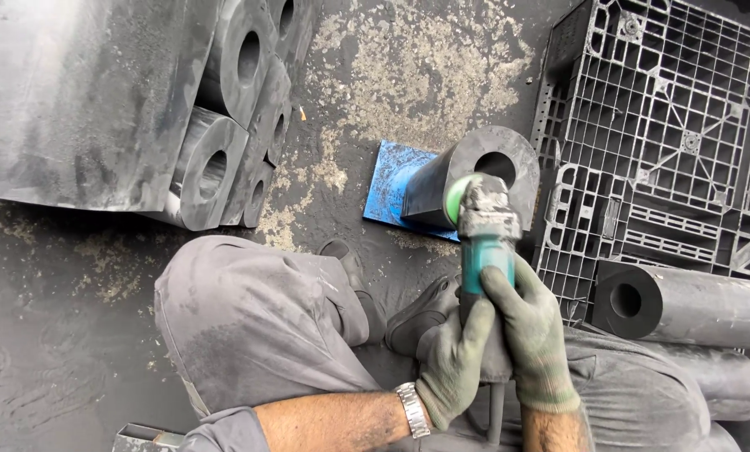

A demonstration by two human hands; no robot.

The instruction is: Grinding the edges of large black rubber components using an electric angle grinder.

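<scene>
left hand [452, 360] + right hand [532, 335] gripping angle grinder [485, 243] | disc against black rubber cylinder [467, 177] | blue board [390, 180] beneath

Both hands in dusty grey-green knit gloves: left hand [454, 356], right hand [532, 335]. Silver metal wristwatch [413, 409] just behind left glove cuff. Grey dust-stained trousers [258, 322]; dark worn shoes [421, 311].

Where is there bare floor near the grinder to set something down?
Bare floor lies beyond the blue plate, between the stacked black cylinders and the black pallet. More lies at lower left, beside the knee. It is crowded around the cylinder being ground, where the left hand and right hand grip the grinder above the shoes.
</scene>
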